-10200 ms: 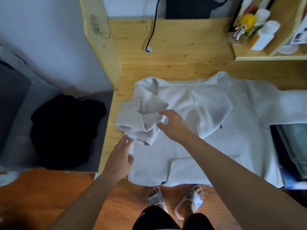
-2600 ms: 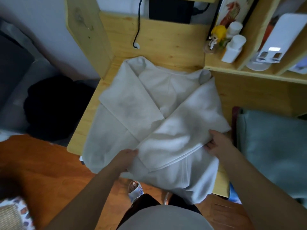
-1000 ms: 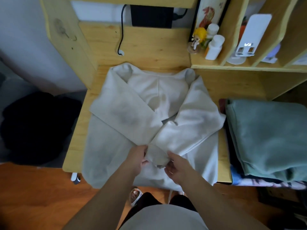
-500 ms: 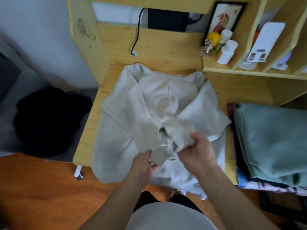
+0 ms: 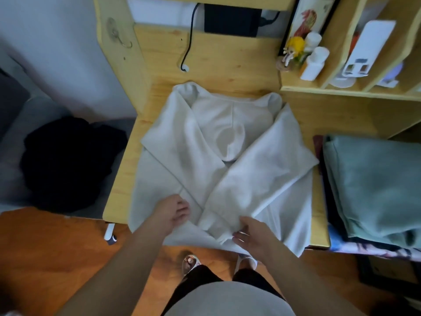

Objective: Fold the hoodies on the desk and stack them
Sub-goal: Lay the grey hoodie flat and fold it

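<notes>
Change: half a second ago the right hand (image 5: 252, 236) held the bunched cuff of the right sleeve lifted over the middle of the cream hoodie (image 5: 227, 156); that sleeve now lies flat again, crossed over the left one, and both hands have dropped toward the hem.
Hoodie: spread on the wooden desk (image 5: 227, 65), hood folded down onto the chest, both sleeves folded inward in an X, hem hanging over the near desk edge.
Left hand: (image 5: 172, 212) fingers loosely curled, resting on the cloth just left of where the sleeves cross; whether it pinches any fabric cannot be told.
Right hand: at the sleeve cuffs near the hem, fingers bent with tips touching the cloth; a grip cannot be made out.
Stack: folded green garment (image 5: 373, 183) on the pile at the desk's right end, just beside the hoodie.
Left of desk: black garment (image 5: 68, 160) on a grey seat.
</notes>
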Available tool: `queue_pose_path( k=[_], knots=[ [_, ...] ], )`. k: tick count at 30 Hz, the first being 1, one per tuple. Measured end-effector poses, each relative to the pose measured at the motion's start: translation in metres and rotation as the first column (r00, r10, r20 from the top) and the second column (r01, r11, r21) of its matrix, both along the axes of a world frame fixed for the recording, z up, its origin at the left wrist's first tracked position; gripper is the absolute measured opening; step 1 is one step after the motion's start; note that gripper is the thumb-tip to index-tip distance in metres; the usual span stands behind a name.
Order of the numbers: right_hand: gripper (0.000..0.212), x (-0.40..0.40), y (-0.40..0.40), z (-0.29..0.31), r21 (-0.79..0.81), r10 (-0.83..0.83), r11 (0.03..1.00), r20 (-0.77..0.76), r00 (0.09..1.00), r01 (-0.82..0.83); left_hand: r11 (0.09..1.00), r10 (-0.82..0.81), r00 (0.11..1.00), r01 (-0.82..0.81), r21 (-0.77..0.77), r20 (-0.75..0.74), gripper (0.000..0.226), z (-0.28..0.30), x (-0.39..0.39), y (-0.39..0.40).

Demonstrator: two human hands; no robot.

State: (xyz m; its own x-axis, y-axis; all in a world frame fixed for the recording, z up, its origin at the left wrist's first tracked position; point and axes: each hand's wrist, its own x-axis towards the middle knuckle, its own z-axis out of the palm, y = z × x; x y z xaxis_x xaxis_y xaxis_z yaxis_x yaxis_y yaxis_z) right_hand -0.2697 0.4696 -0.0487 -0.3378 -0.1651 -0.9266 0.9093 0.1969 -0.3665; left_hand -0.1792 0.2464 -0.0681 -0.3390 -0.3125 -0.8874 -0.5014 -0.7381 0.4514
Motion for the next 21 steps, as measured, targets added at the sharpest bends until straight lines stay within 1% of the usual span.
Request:
queue_pose_path(
  k=[3,5,9,11,12,13,14,16,17,18,20,21],
  knots=[
    [0.015,-0.009,0.000,-0.002,0.017,-0.013,1.000,-0.016,1.000,0.014,0.984,0.134,0.991,-0.132,-0.117,0.008,0.015,-0.008,-0.010,-0.046],
    [0.019,-0.013,-0.004,-0.008,0.048,-0.038,0.998,-0.026,0.999,0.039,0.976,0.167,0.986,-0.169,-0.136,-0.021,0.018,-0.011,-0.025,-0.073],
    [0.020,-0.015,-0.010,-0.023,0.121,-0.092,0.988,-0.068,0.993,0.100,0.952,0.239,0.963,-0.258,-0.166,-0.128,0.037,-0.017,-0.065,-0.121],
    [0.021,-0.013,-0.011,-0.030,0.146,-0.113,0.981,-0.110,0.987,0.128,0.919,0.315,0.934,-0.344,-0.192,-0.166,0.036,-0.020,-0.083,-0.146],
    [0.022,-0.012,-0.012,-0.034,0.168,-0.117,0.976,-0.143,0.983,0.141,0.894,0.360,0.914,-0.395,-0.210,-0.186,0.032,-0.023,-0.089,-0.158],
    [0.025,-0.011,-0.013,-0.038,0.194,-0.115,0.970,-0.178,0.977,0.149,0.872,0.376,0.911,-0.409,-0.268,-0.167,0.021,-0.023,-0.091,-0.169],
    [0.030,-0.010,-0.015,-0.041,0.219,-0.109,0.963,-0.208,0.972,0.155,0.859,0.377,0.918,-0.396,-0.325,-0.124,0.005,-0.024,-0.092,-0.180],
    [0.038,-0.010,-0.016,-0.046,0.246,-0.104,0.955,-0.239,0.965,0.164,0.855,0.352,0.935,-0.341,-0.391,-0.046,0.023,-0.028,-0.089,-0.200],
    [0.037,-0.011,-0.016,-0.046,0.250,-0.105,0.954,-0.247,0.963,0.168,0.845,0.314,0.949,-0.291,-0.448,-0.024,0.027,-0.029,-0.087,-0.205],
    [0.035,-0.013,-0.017,-0.047,0.251,-0.101,0.954,-0.251,0.963,0.166,0.821,0.274,0.962,-0.223,-0.525,0.019,0.026,-0.028,-0.084,-0.205],
    [0.030,-0.014,-0.015,-0.050,0.262,-0.099,0.951,-0.252,0.963,0.166,0.692,0.241,0.967,-0.112,-0.713,0.081,0.010,-0.026,-0.084,-0.190],
    [0.029,-0.014,-0.015,-0.049,0.267,-0.107,0.947,-0.257,0.960,0.177,0.578,0.180,0.977,-0.013,-0.816,0.113,0.024,-0.026,-0.086,-0.173]
  ],
)
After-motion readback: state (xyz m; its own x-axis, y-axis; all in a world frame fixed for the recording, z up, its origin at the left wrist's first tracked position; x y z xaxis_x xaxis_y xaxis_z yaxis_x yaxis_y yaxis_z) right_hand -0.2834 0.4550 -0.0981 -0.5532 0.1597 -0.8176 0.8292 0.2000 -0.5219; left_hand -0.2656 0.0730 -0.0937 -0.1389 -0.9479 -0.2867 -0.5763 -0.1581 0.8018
